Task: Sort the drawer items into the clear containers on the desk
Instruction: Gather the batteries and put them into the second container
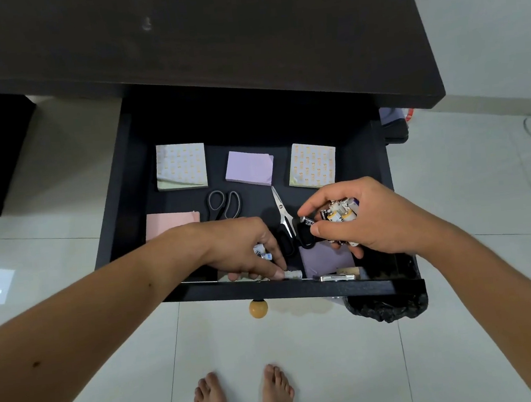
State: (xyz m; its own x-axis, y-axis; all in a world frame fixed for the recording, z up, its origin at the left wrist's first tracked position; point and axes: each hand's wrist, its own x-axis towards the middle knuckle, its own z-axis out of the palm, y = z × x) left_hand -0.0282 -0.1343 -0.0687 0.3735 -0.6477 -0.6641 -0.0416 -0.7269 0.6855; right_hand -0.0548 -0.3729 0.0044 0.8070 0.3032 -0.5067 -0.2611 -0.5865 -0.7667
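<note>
1. The desk [208, 28] stood dark above the pale tiled floor [337, 356], with no clear containers in view.
2. The drawer [117, 195] was pulled out beneath it, a round knob [258, 308] on its front.
3. Three note pads lay along the back: a patterned pad [180, 166] at left, a purple pad [249, 168] in the middle, another patterned one [312, 165] at right. A pink pad [169, 224] lay partly under the left forearm.
4. The right hand [366, 220] was curled around a cluster of batteries [340, 213] above the drawer's right front, thumb and forefinger pinching one dark cell.
5. The left hand [243, 248] held batteries in its palm; its fingertips touched a white cell [293, 274] at the front wall.
6. Black scissors [224, 204] and steel scissors [283, 212] lay between the hands and the pads.
</note>
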